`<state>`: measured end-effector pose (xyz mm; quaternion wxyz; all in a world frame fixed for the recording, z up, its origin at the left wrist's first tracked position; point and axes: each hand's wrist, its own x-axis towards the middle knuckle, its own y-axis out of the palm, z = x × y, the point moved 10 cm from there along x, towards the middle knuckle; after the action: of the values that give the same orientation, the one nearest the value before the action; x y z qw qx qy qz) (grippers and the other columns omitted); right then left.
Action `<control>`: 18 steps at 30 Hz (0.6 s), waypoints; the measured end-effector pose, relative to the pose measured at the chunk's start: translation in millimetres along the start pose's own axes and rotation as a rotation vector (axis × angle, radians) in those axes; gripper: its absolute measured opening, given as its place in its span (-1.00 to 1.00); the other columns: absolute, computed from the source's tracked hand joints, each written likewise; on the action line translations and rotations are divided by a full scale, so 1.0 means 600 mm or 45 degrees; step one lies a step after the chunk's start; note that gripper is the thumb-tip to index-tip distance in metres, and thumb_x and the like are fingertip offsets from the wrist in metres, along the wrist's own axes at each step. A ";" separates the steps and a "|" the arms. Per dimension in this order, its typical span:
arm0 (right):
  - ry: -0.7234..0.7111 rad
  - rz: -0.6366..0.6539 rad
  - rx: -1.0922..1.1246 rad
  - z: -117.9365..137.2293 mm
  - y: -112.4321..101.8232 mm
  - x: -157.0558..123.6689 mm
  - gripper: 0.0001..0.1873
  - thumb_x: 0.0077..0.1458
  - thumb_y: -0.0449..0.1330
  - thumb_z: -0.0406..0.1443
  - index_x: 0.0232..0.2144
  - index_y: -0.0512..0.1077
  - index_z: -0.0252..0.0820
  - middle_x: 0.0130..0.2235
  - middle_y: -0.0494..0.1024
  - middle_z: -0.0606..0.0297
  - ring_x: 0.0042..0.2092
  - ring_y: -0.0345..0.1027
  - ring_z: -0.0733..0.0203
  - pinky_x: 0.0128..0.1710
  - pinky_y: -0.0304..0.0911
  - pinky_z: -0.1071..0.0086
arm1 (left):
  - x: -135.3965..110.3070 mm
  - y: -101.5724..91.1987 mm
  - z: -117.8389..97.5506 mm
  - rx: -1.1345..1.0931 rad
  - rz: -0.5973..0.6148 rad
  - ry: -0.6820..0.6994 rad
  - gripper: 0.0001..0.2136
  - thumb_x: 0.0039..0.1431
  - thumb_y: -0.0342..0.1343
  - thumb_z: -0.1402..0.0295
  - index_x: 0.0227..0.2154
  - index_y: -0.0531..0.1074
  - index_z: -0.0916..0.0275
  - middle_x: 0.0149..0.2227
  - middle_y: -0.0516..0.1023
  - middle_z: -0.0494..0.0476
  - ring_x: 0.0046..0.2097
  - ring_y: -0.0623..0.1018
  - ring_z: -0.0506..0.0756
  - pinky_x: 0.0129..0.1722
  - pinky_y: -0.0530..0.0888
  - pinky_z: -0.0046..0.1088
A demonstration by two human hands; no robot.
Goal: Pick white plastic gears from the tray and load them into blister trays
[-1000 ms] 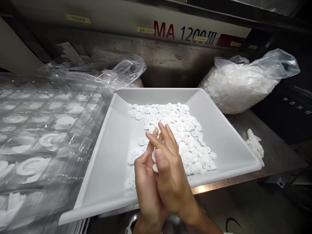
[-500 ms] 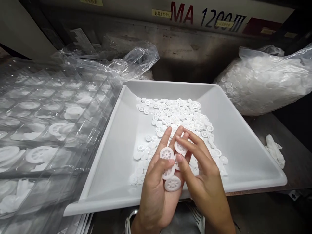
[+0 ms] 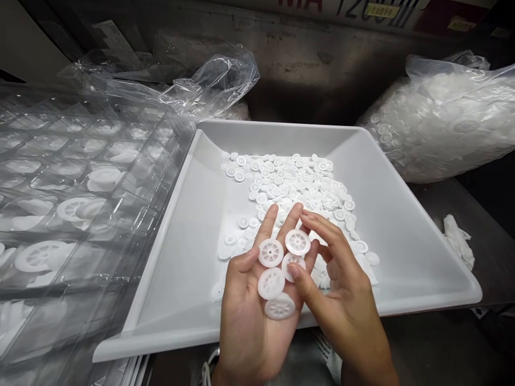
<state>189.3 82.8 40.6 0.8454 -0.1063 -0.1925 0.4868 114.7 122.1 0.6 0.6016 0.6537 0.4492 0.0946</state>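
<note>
Left hand (image 3: 251, 311) open, palm up, with five white plastic spoked wheels (image 3: 271, 253) lying loose across palm and fingers; right hand (image 3: 341, 300) half curled beside it, thumb touching one wheel, nothing gripped. Below, a white tray (image 3: 406, 268) with a loose heap of wheels (image 3: 289, 182); clear blister sheets (image 3: 80, 177) at left, a full plastic bag (image 3: 438, 128) at upper right.
</note>
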 end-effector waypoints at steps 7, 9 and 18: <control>0.055 0.073 -0.031 -0.003 0.008 -0.001 -0.38 0.16 0.19 -0.21 0.21 0.07 0.12 0.25 0.15 0.41 0.27 0.01 0.23 0.26 0.06 0.33 | -0.002 0.005 -0.005 0.063 0.077 0.084 -0.53 0.14 -0.07 0.53 0.13 0.34 0.17 0.15 0.41 0.15 0.18 0.38 0.13 0.15 0.36 -0.35; 0.055 0.072 -0.026 -0.004 0.008 -0.001 -0.38 0.16 0.19 -0.20 0.22 0.06 0.12 0.25 0.14 0.40 0.28 0.00 0.22 0.27 0.06 0.32 | -0.002 0.006 -0.007 0.100 0.087 0.108 -0.52 0.15 -0.07 0.55 0.14 0.32 0.16 0.15 0.41 0.15 0.20 0.35 0.13 0.17 0.34 -0.32; -0.009 0.120 0.182 0.003 0.010 -0.007 -0.26 0.10 0.18 -0.37 0.25 -0.01 0.12 0.28 0.07 0.37 0.32 -0.10 0.12 0.31 -0.01 0.12 | -0.003 0.001 -0.020 0.111 0.039 0.202 -0.50 0.13 -0.10 0.61 0.12 0.33 0.14 0.14 0.43 0.13 0.19 0.37 0.13 0.18 0.32 -0.28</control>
<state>181.8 82.2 39.3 0.8263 -0.0531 -0.1549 0.5389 106.1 129.3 5.0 0.5338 0.6764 0.4890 0.1356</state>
